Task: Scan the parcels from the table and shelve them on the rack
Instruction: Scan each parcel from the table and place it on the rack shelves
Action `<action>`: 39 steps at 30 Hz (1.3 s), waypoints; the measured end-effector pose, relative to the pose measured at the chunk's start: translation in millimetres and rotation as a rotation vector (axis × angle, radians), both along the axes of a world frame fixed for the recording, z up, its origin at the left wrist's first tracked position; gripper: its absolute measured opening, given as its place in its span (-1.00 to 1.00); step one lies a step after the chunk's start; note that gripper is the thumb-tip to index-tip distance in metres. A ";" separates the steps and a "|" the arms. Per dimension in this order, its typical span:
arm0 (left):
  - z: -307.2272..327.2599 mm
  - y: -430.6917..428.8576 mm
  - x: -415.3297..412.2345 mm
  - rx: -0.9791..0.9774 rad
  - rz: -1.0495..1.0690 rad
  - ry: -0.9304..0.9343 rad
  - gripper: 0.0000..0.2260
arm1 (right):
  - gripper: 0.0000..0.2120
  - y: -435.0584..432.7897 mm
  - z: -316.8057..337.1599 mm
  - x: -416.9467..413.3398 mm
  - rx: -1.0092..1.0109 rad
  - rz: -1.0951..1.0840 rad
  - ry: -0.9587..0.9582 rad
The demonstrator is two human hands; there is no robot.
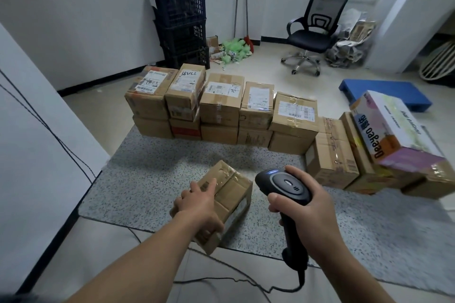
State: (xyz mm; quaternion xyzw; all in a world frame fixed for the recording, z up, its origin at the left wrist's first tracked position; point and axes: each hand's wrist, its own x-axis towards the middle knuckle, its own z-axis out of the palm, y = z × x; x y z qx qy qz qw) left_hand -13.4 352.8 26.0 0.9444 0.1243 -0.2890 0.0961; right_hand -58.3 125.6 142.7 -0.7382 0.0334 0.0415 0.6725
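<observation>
**A:** Head view. Whereabouts of the small parcel [231,194]?

**B:** At the near edge of the speckled table [152,179], tilted, one corner out past the rim. Gripped by the left hand [197,202], with the index finger laid straight across the taped top and the thumb down the near side.

**A:** And the right hand [312,214]?

**B:** Clenched round the handle of the black scanner [283,184], just right of the parcel and not touching it. Cable [221,280] trailing from the handle across the floor.

**A:** Other parcels [221,106]?

**B:** Stacked two high along the far edge. More at the right, under a colourful carton [394,128].
</observation>
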 end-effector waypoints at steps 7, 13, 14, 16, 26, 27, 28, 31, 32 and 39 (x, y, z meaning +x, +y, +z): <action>20.0 39.0 5.0 -0.236 0.182 -0.110 0.22 | -0.28 13.8 6.8 -1.0 0.013 0.007 -0.016; 45.6 83.3 3.9 -0.592 0.316 -0.306 0.31 | -0.34 49.3 24.4 -0.9 0.018 0.047 -0.016; 47.6 90.9 2.7 -0.649 0.330 -0.347 0.32 | -0.37 55.3 27.7 -0.7 0.022 0.052 -0.014; 50.1 106.7 0.7 -0.753 0.346 -0.428 0.29 | -0.38 67.8 34.7 -0.9 0.033 0.063 -0.012; 82.5 171.3 -31.2 -0.913 0.439 -0.617 0.13 | -0.32 122.0 59.6 -11.9 0.105 0.158 -0.056; 86.0 176.0 -36.0 -0.913 0.455 -0.624 0.11 | -0.31 125.4 61.6 -13.8 0.110 0.171 -0.058; 91.0 179.2 -41.3 -0.913 0.471 -0.637 0.08 | -0.31 128.3 63.6 -15.5 0.113 0.185 -0.061; 107.3 185.0 -60.6 -0.898 0.486 -0.677 0.15 | -0.29 133.7 69.1 -21.4 0.117 0.224 -0.078; 111.7 186.1 -67.3 -0.891 0.487 -0.687 0.21 | -0.29 134.3 70.7 -23.6 0.122 0.237 -0.084; 133.6 185.2 -118.0 -0.806 0.556 -0.759 0.25 | -0.26 128.6 83.0 -50.1 0.169 0.331 -0.096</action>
